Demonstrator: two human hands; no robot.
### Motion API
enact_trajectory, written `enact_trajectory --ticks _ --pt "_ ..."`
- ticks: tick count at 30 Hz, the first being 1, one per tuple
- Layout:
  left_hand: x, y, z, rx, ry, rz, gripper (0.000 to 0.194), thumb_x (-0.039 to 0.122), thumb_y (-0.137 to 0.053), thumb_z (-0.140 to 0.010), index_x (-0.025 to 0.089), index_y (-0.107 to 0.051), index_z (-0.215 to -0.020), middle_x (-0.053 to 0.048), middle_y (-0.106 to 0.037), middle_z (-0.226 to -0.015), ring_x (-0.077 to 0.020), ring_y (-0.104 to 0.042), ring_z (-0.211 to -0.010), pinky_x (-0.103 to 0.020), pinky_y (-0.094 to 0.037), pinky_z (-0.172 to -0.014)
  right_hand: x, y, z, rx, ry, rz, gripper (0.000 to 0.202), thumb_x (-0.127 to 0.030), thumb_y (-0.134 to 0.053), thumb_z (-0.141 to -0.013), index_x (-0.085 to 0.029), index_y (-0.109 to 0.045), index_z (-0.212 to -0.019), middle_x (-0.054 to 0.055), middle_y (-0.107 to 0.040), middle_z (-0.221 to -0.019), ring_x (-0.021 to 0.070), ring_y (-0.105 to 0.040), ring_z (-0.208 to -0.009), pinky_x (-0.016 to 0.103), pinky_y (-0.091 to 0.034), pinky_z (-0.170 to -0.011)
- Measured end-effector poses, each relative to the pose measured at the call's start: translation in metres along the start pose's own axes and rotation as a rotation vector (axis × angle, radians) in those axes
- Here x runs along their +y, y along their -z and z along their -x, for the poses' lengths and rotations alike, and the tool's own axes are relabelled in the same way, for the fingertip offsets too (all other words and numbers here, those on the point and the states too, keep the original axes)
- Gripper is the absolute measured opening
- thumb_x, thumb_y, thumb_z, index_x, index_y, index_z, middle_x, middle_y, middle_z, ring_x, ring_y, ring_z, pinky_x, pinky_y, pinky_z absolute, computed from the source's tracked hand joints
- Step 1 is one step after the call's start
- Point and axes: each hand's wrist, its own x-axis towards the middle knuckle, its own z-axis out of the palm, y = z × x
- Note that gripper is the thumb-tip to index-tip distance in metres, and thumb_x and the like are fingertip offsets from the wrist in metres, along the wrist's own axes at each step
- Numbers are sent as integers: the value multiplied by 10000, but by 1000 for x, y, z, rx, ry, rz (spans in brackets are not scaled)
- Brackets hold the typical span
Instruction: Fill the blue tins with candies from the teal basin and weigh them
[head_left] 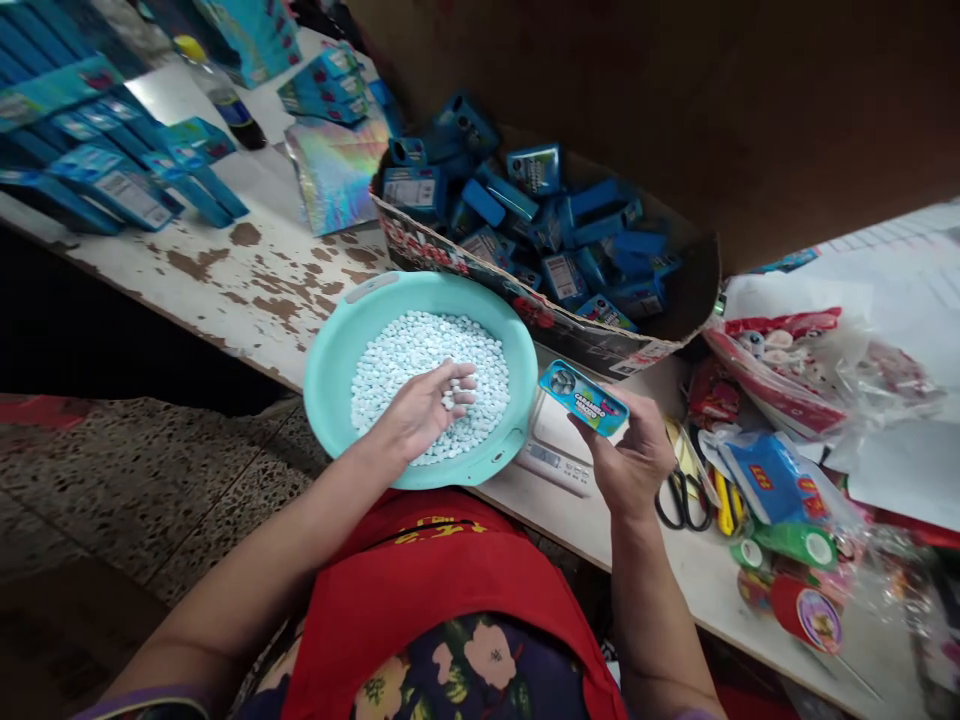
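A turquoise plastic basin point(324, 400) holds a heap of small white candies point(409, 345). Over the heap, my left hand point(421, 412) is palm up with its fingers loosely curled, cupping a few of the candies. To the right of the basin, my right hand point(636, 455) grips a small blue candy tin point(585, 398) with "Caramelo Macizo" on its lid. The tin is raised and tilted above a white digital scale point(551, 460), covering part of it. Whether the tin's lid is fully closed, I cannot tell.
Behind the basin stands a cardboard box point(465, 265) full of similar blue tins. Black-handled scissors point(682, 500), a yellow cutter point(726, 503), tape rolls point(819, 546) and plastic bags point(780, 370) lie at right. Stacked blue boxes point(120, 190) and a bottle point(232, 108) stand at left.
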Motion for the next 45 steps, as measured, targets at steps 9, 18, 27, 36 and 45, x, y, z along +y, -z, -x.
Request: enact_trajectory --ticks 9,18,27,36,45 --pt "0 -28 -12 72 5 273 319 366 -491 -954 134 -606 -766 -2 -561 -641 -78 -512 -478 -198 -424 -456 -30 -50 -33 -219 434 307 447 -60 -655 -793 -315 -629 -1159 15 -732 -1044 230 -659 -1004 427 -423 -903" --pt "1 -22 -9 63 10 295 248 311 -490 -955 145 -556 -783 3 -544 -654 -89 -527 -481 -190 -369 -413 -24 -56 -30 -226 414 337 415 -77 -642 -796 -305 -643 -1143 16 -733 -1041 229 -658 -991 419 -411 -903" --pt "4 -14 -6 -35 -6 190 241 304 -518 -932 106 -652 -897 -29 -560 -750 -73 -547 -552 -160 -403 -459 -25 -51 -24 -145 58 59 380 -152 -691 -768 -287 -680 -1123 26 -704 -1049 225 -642 -981 404 -484 -893" --pt "25 2 10 -38 -629 -751 216 393 -611 -865 216 -683 -965 52 -472 -567 -79 -367 -489 -205 -313 -517 -19 -58 -31 -183 -347 -267 347 -328 -791 -708 -233 -704 -1030 17 -690 -965 201 -635 -885 365 -514 -829" --pt "82 14 20 99 -950 -1255 107 306 -717 -769 286 -750 -869 -11 -726 -877 -199 -657 -843 -250 -449 -788 -35 -89 -91 -431 -221 -382 486 -371 -751 -742 -256 -626 -1198 41 -708 -1085 205 -674 -925 367 -549 -843"
